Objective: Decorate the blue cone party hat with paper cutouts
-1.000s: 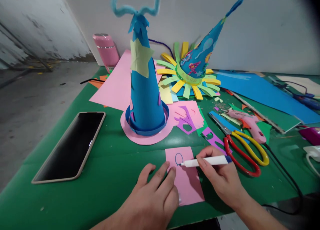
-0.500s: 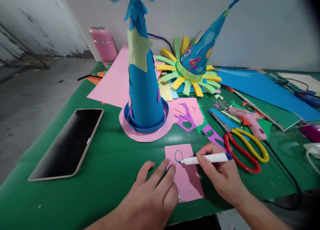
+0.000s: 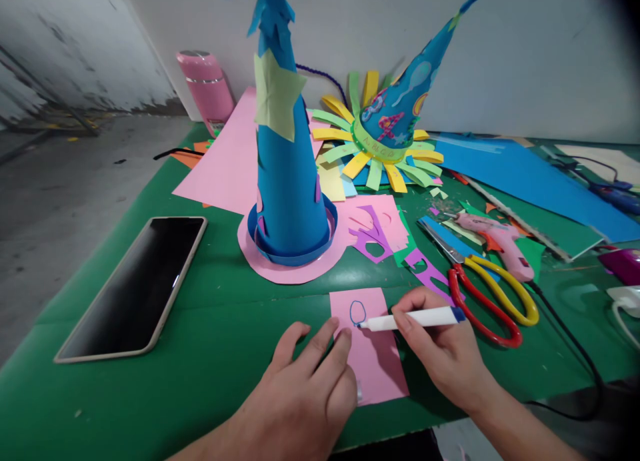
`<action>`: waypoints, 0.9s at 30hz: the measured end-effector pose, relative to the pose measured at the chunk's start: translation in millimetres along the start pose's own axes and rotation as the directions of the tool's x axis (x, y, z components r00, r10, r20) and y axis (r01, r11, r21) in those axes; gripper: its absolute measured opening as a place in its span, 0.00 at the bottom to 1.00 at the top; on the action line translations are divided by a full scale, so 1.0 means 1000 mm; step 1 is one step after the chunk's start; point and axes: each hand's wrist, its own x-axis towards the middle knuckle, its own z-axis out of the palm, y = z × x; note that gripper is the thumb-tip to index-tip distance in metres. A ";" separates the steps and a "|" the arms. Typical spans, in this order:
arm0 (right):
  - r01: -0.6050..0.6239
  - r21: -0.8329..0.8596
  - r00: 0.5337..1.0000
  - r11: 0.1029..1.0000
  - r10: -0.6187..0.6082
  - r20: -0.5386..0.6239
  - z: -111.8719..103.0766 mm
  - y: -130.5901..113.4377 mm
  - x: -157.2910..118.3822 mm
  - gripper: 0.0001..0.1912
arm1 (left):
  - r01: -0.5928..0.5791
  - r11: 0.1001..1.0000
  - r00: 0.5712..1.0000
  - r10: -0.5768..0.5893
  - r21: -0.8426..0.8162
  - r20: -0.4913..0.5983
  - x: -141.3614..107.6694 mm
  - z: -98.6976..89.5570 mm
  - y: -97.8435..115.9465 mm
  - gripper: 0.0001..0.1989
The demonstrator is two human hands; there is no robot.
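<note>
A white marker (image 3: 415, 319) with a blue end is pinched in my right hand (image 3: 445, 347). Its tip touches a rectangle of pink paper (image 3: 377, 367) just below a drawn blue oval (image 3: 357, 311). My left hand (image 3: 313, 377) rests over the paper's left edge, fingers apart, fingertips pressing beside the oval. From under that hand a small whitish piece (image 3: 359, 390) peeks out; its kind I cannot make out. Beyond the paper stands a tall blue paper cone hat (image 3: 290, 181) with a pale green star and a pink brim.
Scissors (image 3: 487, 301) with red and yellow handles and a pink glue gun (image 3: 497, 237) lie to the right. A phone (image 3: 135, 287) lies at left. Behind are a second decorated cone hat (image 3: 400, 111), a pink bottle (image 3: 206, 91) and purple paper scraps (image 3: 373, 237).
The marker tip has shifted very slightly at the bottom of the oval, with a little more blue line there. My left hand stays in place.
</note>
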 end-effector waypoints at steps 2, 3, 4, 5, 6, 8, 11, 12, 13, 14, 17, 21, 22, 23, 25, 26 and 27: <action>-0.006 0.006 1.000 1.000 0.006 -0.003 0.000 -0.001 0.000 0.05 | 0.022 1.000 0.999 -0.022 0.001 0.035 0.001 -0.002 0.001 0.11; -0.007 0.012 1.000 1.000 0.007 -0.005 0.001 -0.001 0.000 0.06 | 0.031 1.000 0.998 -0.031 0.002 0.055 0.001 -0.003 0.001 0.10; -0.007 0.018 1.000 1.000 0.007 -0.007 0.001 -0.002 0.000 0.06 | 0.038 0.999 0.997 -0.038 0.003 0.068 0.001 -0.004 0.001 0.10; 0.000 0.023 1.000 1.000 0.000 -0.008 0.001 -0.001 0.001 0.06 | 0.031 1.000 0.997 -0.031 0.006 0.066 0.001 -0.005 0.001 0.10; 0.008 0.025 1.000 1.000 -0.007 -0.005 0.001 -0.001 0.001 0.06 | 0.019 1.000 0.999 -0.020 0.011 0.048 0.001 -0.005 0.001 0.10; 0.018 0.030 1.000 0.999 -0.018 -0.004 0.001 0.000 0.000 0.06 | 0.017 1.000 0.999 -0.018 0.015 0.042 0.002 -0.005 0.001 0.10; 0.009 0.033 1.000 0.999 -0.009 0.002 0.001 0.002 0.000 0.06 | 0.035 0.999 0.996 -0.036 0.009 0.078 0.002 -0.003 0.000 0.10; 0.007 0.035 1.000 0.999 -0.007 0.003 0.001 0.002 -0.001 0.06 | 0.026 1.000 0.998 -0.026 0.007 0.060 0.001 -0.002 0.000 0.11; 0.004 0.037 1.000 0.999 -0.005 0.005 0.001 0.003 -0.001 0.05 | 0.007 1.000 1.000 -0.008 0.005 0.029 0.001 -0.001 0.000 0.11; -0.001 0.040 1.000 0.999 0.001 0.007 0.001 0.003 -0.001 0.05 | -0.003 1.000 1.000 0.003 0.003 0.005 0.000 0.000 0.000 0.12; -0.005 0.092 1.000 0.996 0.006 -0.011 0.002 0.004 0.000 0.05 | 0.009 1.000 1.000 -0.009 -0.007 -0.010 -0.001 0.003 0.000 0.10; 0.009 0.180 0.995 0.984 0.010 -0.100 0.003 0.005 0.001 0.04 | 0.015 1.000 0.999 -0.016 -0.003 -0.030 0.000 0.003 0.001 0.10; 0.004 0.192 0.993 0.981 0.018 -0.114 0.002 0.005 0.001 0.04 | 0.016 1.000 0.999 -0.016 -0.003 -0.034 0.000 0.003 0.001 0.10; 0.002 0.203 0.992 0.979 0.023 -0.120 0.002 0.005 0.000 0.03 | 0.015 1.000 0.999 -0.015 -0.005 -0.035 0.000 0.003 0.001 0.10; 0.006 0.215 0.993 0.977 0.020 -0.119 0.001 0.005 0.000 0.03 | 0.022 1.000 1.000 -0.022 -0.008 -0.019 -0.001 0.003 0.001 0.08; 0.012 0.211 0.994 0.977 0.012 -0.113 0.000 0.005 0.000 0.04 | 0.023 1.000 1.000 -0.023 -0.011 -0.019 -0.002 0.004 0.001 0.08; 0.023 0.202 0.995 0.979 -0.002 -0.104 0.000 0.005 0.000 0.04 | 0.022 1.000 0.999 -0.023 -0.014 -0.028 -0.002 0.004 0.002 0.08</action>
